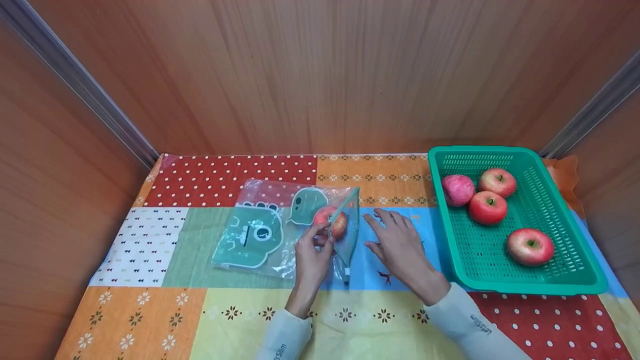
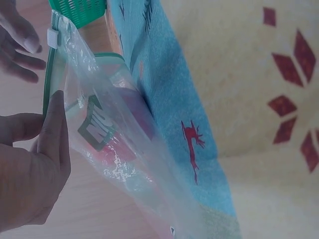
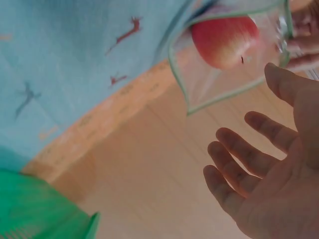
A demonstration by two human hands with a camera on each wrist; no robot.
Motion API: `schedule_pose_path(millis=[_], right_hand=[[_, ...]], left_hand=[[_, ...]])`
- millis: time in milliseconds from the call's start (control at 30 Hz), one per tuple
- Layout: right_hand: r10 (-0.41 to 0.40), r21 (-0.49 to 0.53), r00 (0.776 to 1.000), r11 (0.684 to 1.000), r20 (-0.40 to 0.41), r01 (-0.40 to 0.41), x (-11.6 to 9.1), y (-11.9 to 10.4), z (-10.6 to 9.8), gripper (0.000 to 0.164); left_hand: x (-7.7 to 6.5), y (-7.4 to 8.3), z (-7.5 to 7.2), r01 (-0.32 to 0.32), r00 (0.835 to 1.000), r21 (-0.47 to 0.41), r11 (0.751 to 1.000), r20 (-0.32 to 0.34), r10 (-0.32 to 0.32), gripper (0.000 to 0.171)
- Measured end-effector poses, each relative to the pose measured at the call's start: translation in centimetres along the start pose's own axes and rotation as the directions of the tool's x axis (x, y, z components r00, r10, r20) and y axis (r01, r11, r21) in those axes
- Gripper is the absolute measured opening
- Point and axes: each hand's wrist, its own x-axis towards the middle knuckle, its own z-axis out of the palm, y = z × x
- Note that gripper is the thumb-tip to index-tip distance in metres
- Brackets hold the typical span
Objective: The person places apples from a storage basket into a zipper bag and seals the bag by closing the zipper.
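A clear zip bag (image 1: 295, 250) with green dinosaur prints lies on the patchwork cloth, its green-edged mouth facing right. My left hand (image 1: 314, 252) pinches the near edge of that mouth between thumb and fingers, which holds it parted. Inside, close to the opening, is a red apple (image 3: 224, 42); in the head view it shows partly behind the bag's edge. Just right of the mouth my right hand (image 1: 400, 245) hovers with fingers spread and nothing in them. The white slider (image 2: 52, 38) sits at the near end of the zip.
To the right stands a green plastic basket (image 1: 447, 240) holding several items: red apples (image 1: 530, 246) and a pinker round fruit (image 1: 458, 190) at its left wall. A wooden panel (image 1: 300, 75) rises behind the cloth, with side panels left and right.
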Motion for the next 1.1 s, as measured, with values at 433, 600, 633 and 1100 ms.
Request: schedule_pose_path(millis=[433,600,633,1100], right_hand=[[0.102,0.046,0.993,0.994,-0.057,-0.1,-1.6,3.3,-4.3,0.063],[0.131,0.04,0.987,0.991,-0.095,-0.127,-2.1,5.0,-5.5,0.067],[0.137,0.036,0.986,0.99,-0.1,-0.134,-2.2,5.3,-5.7,0.067],[0.189,0.039,0.971,0.982,-0.144,-0.185,-3.7,10.3,-7.7,0.065]], left_hand=[[0.0,-0.1,-0.1,-0.004,1.0,0.003,1.0,0.0,0.004,0.032],[-0.1,-0.2,-0.1,-0.008,1.0,0.006,1.0,-0.008,0.008,0.032],[-0.1,-0.2,-0.1,-0.004,1.0,0.005,1.0,-0.008,0.004,0.032],[-0.2,0.1,-0.1,0.033,0.999,0.024,0.999,0.002,-0.033,0.032]])
